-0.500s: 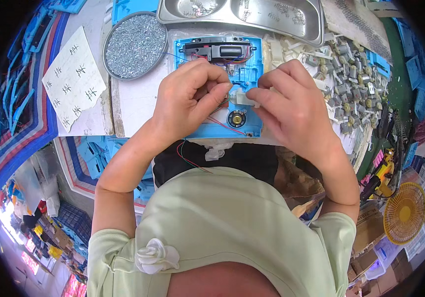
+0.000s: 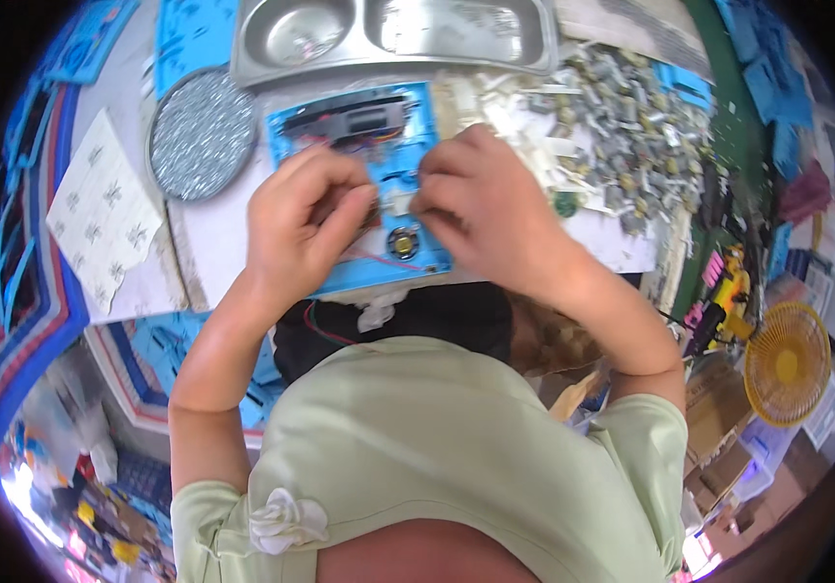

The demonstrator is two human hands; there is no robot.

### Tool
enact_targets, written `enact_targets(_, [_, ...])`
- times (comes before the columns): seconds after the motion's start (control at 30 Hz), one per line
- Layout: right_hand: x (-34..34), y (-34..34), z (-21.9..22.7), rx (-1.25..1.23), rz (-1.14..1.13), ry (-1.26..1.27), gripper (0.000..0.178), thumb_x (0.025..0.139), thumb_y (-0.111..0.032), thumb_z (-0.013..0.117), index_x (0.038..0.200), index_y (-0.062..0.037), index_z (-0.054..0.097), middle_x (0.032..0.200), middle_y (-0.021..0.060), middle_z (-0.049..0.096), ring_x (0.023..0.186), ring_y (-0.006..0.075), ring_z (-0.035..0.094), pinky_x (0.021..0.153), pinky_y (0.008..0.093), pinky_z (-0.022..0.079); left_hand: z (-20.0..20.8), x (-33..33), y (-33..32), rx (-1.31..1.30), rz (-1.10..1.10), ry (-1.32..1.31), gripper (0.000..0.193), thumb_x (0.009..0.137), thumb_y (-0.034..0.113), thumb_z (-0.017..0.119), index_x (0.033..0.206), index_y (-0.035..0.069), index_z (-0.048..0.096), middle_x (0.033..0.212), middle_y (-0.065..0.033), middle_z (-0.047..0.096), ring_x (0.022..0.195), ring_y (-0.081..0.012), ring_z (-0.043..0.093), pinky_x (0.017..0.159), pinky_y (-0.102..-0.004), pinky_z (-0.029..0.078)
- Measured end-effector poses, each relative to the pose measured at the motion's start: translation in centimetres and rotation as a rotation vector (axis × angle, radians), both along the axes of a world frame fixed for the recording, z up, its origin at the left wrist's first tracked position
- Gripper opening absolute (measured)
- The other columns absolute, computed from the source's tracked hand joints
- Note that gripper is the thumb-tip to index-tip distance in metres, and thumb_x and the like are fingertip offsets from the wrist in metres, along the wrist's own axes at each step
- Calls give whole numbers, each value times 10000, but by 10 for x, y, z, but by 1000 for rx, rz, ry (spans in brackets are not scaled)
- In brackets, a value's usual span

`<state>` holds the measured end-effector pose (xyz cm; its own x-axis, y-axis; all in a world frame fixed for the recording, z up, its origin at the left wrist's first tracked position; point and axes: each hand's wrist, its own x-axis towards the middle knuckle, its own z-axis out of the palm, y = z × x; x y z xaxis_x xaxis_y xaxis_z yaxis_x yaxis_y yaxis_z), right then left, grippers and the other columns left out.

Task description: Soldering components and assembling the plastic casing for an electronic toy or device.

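A blue plastic casing (image 2: 315, 285) lies in front of me on the white worktop, slightly tilted in the picture. It holds a dark module (image 2: 351, 119) at its far end and a small round speaker (image 2: 403, 243) at its near right. Over its left side is my left hand (image 2: 306, 219), thumb and fingers pinched together; whatever they hold is hidden. My right hand (image 2: 495, 209) reaches in from the right, its fingertips closed at a small white plastic part (image 2: 398, 203) just beyond the speaker. Thin red wires (image 2: 379, 259) run below the left fingers. Motion blurs the fine detail.
A round tray of small metal pieces (image 2: 202, 136) stands at left, beside a marked paper sheet (image 2: 106, 214). A divided steel tray (image 2: 393, 63) lies beyond the casing. Many small motors (image 2: 622, 136) and white parts are heaped at right. A yellow fan (image 2: 787, 364) stands farther right.
The whole view has shifted and turned a little, so the casing and tray now sit farther left and look tilted. Both hands remain closed over the casing around the white part.
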<state>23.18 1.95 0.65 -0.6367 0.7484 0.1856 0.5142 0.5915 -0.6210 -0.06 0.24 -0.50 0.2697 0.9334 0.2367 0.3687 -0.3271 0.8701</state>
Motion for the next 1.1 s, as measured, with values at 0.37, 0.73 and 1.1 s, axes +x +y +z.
enact_targets(0.37, [113,58,3,459,-620,-541,194,760,-214,773,881,-63,766,1075,77,680,1069,324,564,894,460,482,15,7,0,-39,-77,58,120,842,-19,751,923,11,666,807,-45,605,581,-110,489,521,-258,379])
enact_targets(0.73, [72,18,43,412,-376,-70,255,754,-110,777,993,-43,718,977,98,689,918,294,628,789,418,518,78,75,62,-444,-284,-57,187,971,139,698,1075,-13,665,819,-15,637,622,-63,534,537,-235,415])
enact_targets(1.1, [95,-31,44,-76,-477,476,151,841,49,763,973,6,703,929,108,738,819,207,724,722,306,566,75,115,95,-866,-783,-105,158,1007,111,652,1117,-3,644,881,-24,677,655,-55,588,581,-215,476])
